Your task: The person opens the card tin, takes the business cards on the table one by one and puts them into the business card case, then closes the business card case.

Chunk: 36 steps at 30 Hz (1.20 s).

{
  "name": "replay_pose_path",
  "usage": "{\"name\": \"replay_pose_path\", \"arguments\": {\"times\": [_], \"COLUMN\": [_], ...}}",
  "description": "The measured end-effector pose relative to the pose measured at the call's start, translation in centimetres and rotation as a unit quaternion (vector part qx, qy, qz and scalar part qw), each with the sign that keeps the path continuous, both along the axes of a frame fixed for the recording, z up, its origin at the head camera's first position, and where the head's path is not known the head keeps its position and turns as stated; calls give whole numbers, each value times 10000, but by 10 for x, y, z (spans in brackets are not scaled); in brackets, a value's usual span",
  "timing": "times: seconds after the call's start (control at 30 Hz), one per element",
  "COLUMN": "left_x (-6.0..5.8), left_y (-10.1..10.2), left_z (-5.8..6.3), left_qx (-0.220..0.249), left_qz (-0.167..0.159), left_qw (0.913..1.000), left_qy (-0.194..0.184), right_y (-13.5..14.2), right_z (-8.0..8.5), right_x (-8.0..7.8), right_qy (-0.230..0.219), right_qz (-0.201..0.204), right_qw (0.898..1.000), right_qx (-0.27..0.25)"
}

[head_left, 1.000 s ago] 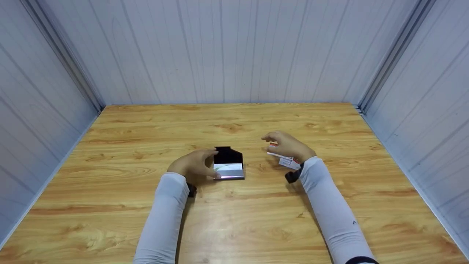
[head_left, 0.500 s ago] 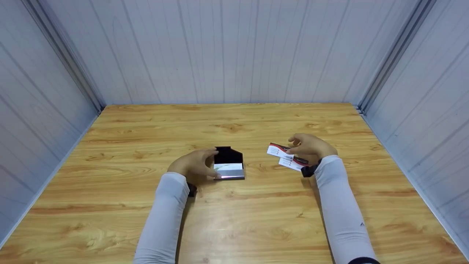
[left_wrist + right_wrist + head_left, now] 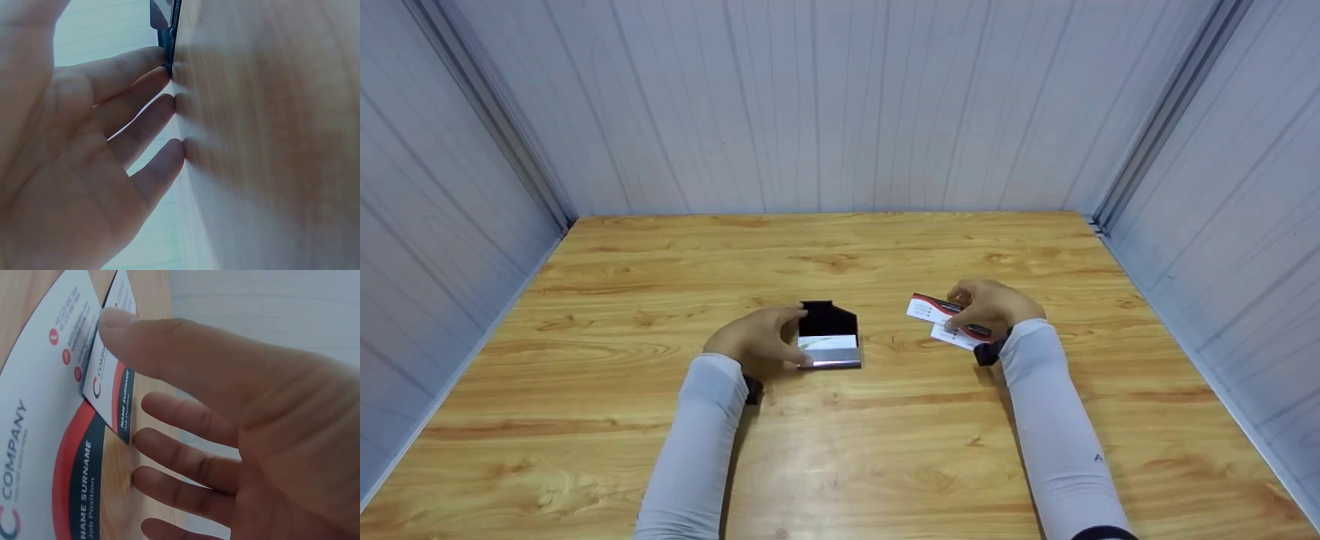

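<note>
My left hand holds the left side of an opened business card case, with the thumb at its front corner and a finger at the raised black flap. A light card shows inside the case. In the left wrist view, two fingertips meet the dark edge of the case, while the other two rest on the table. On the right, two business cards overlap: a farther card and a nearer card. My right hand reaches over them, thumb across the cards, fingers spread beyond.
A wood-grain table carries everything. White panelled walls enclose it at the back and on both sides. Bare tabletop lies between the case and the cards.
My right hand first drew back rightward, uncovering the two cards, then lowered slightly, its thumb moving toward the nearer card. My left hand and the case stayed put.
</note>
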<state>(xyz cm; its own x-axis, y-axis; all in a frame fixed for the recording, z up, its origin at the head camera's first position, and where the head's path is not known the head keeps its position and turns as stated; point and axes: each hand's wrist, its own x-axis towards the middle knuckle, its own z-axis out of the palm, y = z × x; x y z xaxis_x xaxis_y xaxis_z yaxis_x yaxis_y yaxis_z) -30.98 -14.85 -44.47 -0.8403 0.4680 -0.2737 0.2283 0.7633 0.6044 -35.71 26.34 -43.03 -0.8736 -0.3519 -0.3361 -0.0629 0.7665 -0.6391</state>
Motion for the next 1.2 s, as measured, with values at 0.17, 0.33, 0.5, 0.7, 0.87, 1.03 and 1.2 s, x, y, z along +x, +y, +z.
{"name": "replay_pose_path", "arguments": {"times": [0.17,0.33,0.5,0.7,0.87,1.03,1.2], "left_x": [1,1,0,1,1,0,0], "left_y": [-1,-1,-1,-2,-2,-1,-1], "left_z": [1,1,0,1,3,3,1], "left_qx": [38,48,62,87,67,33,-8], "left_qz": [-9,-39,-70,-45,-66,-78,-131], "left_qw": [10000,10000,9999,9999,9999,10000,9999], "left_qy": [37,12,-37,-100,-58,-21,35], "right_y": [0,-2,-3,-2,-3,-6,-4], "right_z": [-1,-3,-5,-7,-7,-9,-10], "right_x": [0,-1,0,-2,-4,-5,-6], "right_qy": [-350,-565,-921,-751,-462,-166,160], "right_qz": [-121,-285,-607,-394,-300,-305,-216], "right_qw": [9989,9967,9899,9930,9965,9977,9990], "right_qx": [-274,-499,-895,-824,-636,-579,-368]}}
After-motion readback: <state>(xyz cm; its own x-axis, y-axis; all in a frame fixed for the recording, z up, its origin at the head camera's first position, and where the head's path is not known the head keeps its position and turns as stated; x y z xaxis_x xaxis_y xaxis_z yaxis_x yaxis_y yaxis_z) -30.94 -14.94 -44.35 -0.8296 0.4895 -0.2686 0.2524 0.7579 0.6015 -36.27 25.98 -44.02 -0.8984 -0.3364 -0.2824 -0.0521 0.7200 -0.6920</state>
